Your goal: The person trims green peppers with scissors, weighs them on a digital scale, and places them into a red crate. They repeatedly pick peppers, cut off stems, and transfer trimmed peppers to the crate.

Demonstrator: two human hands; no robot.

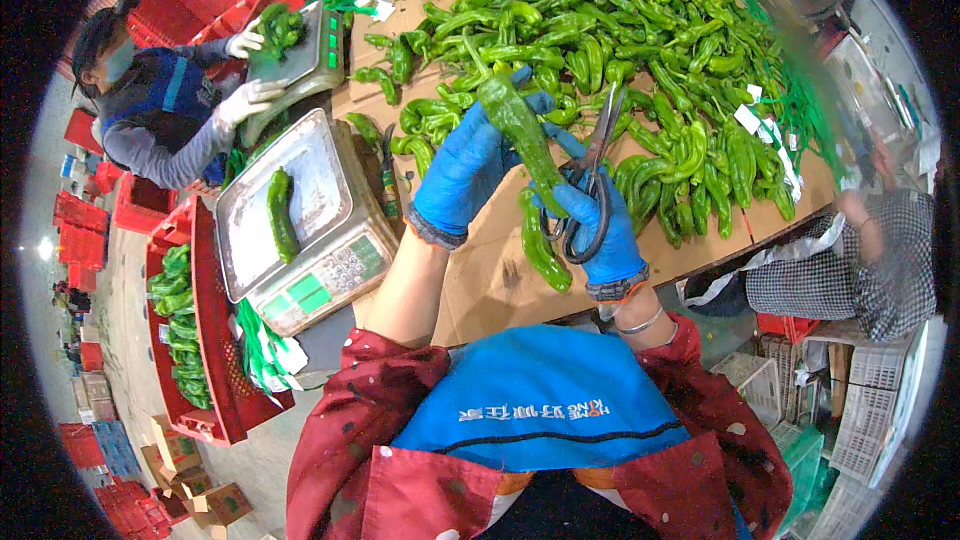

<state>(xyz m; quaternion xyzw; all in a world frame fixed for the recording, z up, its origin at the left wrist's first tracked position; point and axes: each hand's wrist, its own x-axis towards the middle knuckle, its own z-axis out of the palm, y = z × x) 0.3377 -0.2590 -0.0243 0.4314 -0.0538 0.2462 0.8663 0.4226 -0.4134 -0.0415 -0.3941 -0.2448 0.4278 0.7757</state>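
My left hand (469,165), in a blue glove, holds a large green pepper (517,124) up over the cardboard-covered table. My right hand (592,217), gloved too, has scissors (600,157) hooked on it, blades pointing away from me, and its fingers touch the pepper's lower end. Another green pepper (543,247) lies on the cardboard (480,277) just below my hands. Beyond them spreads a big pile of green peppers (600,15). A single pepper (282,216) rests on the metal pan of a digital scale (360,240) to my left.
At left, a red crate (225,360) holds bundled peppers beside green ties with white tags (270,352). A co-worker in white gloves handles peppers at a second scale (330,45). More tagged ties (810,112) lie at right, near a person in checked clothing. A knife (388,172) lies beside the near scale.
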